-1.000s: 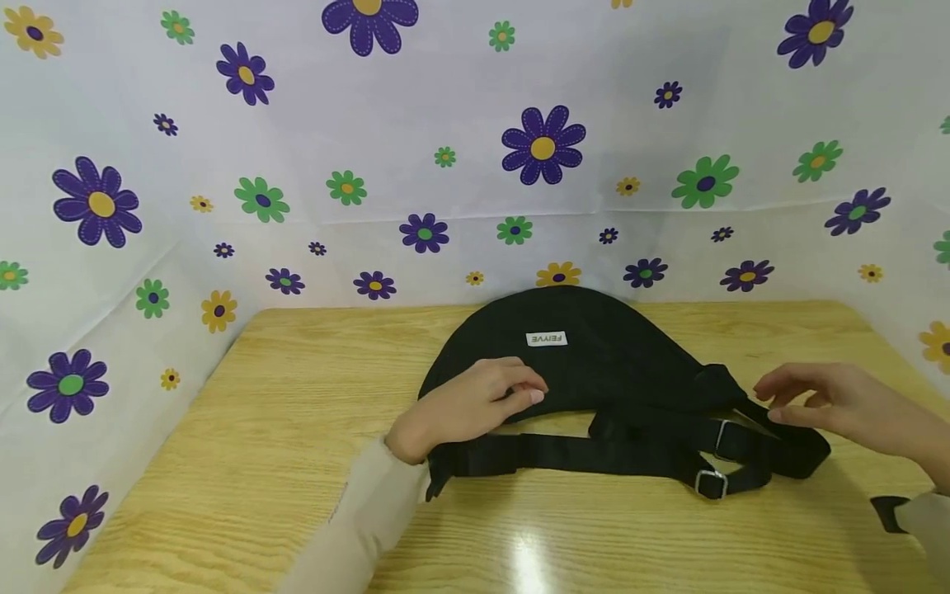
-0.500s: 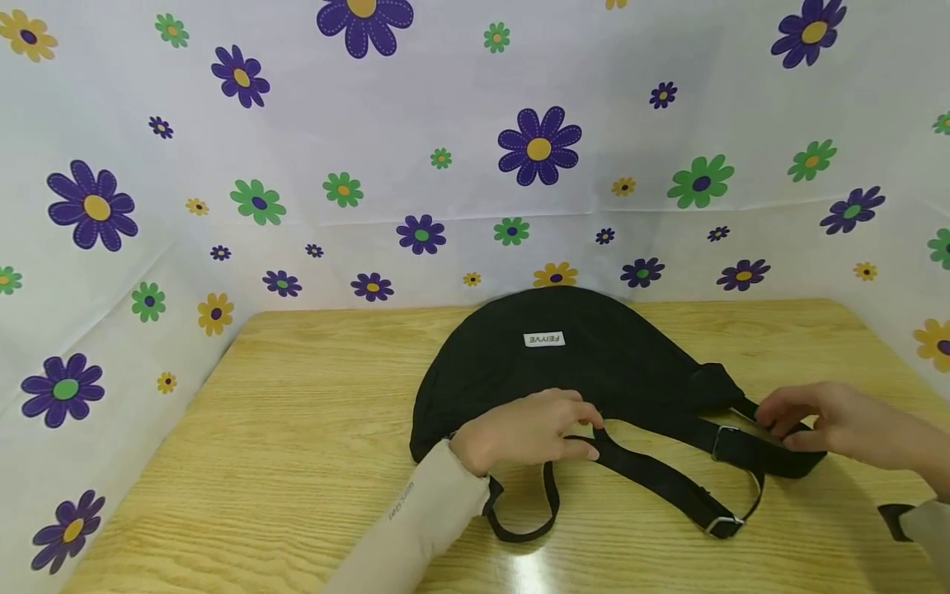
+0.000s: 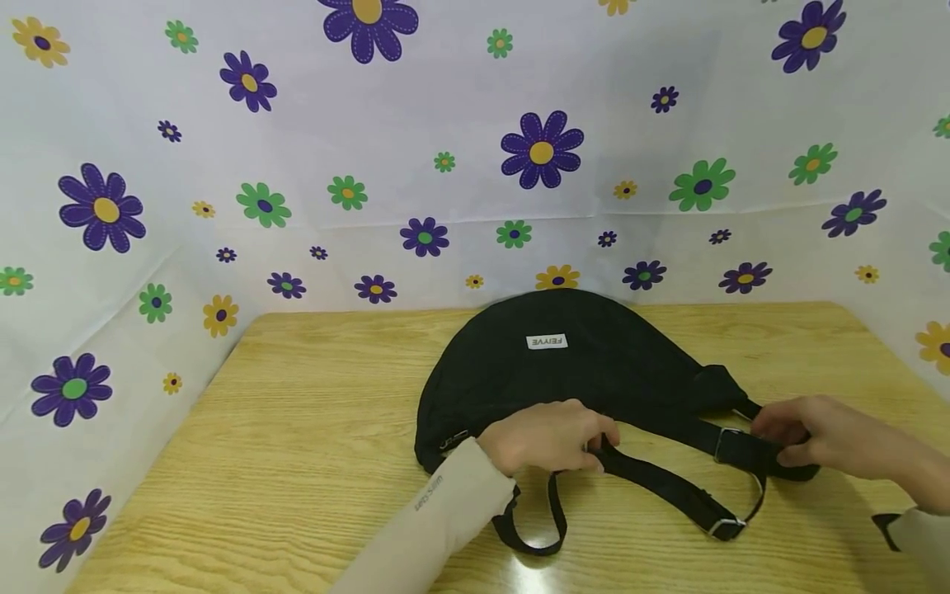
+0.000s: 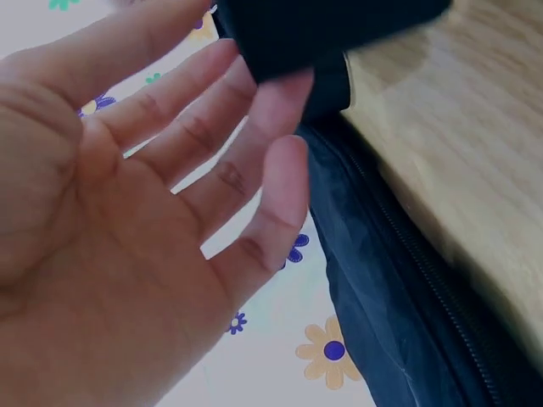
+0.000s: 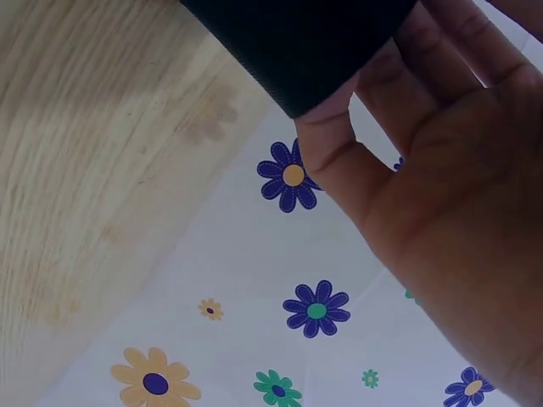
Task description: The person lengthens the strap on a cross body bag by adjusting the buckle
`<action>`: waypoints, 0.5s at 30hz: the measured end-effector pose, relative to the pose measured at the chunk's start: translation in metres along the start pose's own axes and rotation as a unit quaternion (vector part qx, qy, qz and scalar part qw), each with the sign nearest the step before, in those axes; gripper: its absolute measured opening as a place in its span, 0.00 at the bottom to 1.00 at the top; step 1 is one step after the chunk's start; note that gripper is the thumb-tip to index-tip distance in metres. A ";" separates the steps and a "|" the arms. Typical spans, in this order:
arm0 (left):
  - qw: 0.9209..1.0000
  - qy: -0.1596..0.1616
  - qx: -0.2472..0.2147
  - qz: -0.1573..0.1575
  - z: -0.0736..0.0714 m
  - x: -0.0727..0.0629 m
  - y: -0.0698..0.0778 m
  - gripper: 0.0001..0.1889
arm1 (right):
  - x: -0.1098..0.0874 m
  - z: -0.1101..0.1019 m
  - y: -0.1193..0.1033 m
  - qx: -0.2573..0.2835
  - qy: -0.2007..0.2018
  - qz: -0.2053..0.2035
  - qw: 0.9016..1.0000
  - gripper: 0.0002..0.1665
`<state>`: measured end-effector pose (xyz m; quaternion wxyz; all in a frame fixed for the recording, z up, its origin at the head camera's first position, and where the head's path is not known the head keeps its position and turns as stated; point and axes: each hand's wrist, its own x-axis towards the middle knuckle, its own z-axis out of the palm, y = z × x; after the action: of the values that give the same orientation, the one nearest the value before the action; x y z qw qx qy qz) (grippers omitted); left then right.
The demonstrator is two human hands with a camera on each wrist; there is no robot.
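A black crescent-shaped waist bag (image 3: 571, 375) with a small white label (image 3: 546, 341) lies flat, its webbing strap (image 3: 660, 483) spread along the near side. My left hand (image 3: 549, 437) pinches that strap below the bag's lower edge, and a loop of webbing (image 3: 545, 550) hangs down beside the wrist. At the bag's right end my right hand (image 3: 842, 441) holds the strap's folded end between thumb and fingers. The left wrist view shows a zip (image 4: 437, 284) along the bag's edge. In the right wrist view black webbing (image 5: 314, 51) covers the fingertips.
The bag rests on a light wood table (image 3: 297, 462). White cloth with purple, green and yellow flowers (image 3: 542, 153) stands behind and at both sides. A metal buckle (image 3: 726, 525) and a metal ring (image 3: 723, 444) sit on the strap.
My left hand has moved right and down from the bag and taken hold of the strap, pulling it into a loop. My right hand has lowered onto the strap's right end.
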<state>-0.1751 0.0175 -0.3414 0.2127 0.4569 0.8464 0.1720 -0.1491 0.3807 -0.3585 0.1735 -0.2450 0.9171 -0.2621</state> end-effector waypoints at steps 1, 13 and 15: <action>1.000 -0.001 -0.001 -0.001 0.000 0.000 0.000 0.17 | 0.000 0.000 -0.001 -0.008 0.004 0.002 1.000 0.13; 0.999 -0.011 -0.020 -0.030 -0.003 -0.015 -0.008 0.09 | -0.002 -0.003 0.004 -0.109 0.062 -0.013 0.992 0.12; 0.999 -0.003 -0.019 -0.031 -0.006 -0.019 -0.010 0.09 | -0.003 -0.003 0.006 -0.127 0.078 -0.012 0.989 0.13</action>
<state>-0.1758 -0.0047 -0.3379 0.2297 0.4266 0.8561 0.1799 -0.1503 0.3880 -0.3585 0.0659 -0.2545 0.9509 -0.1635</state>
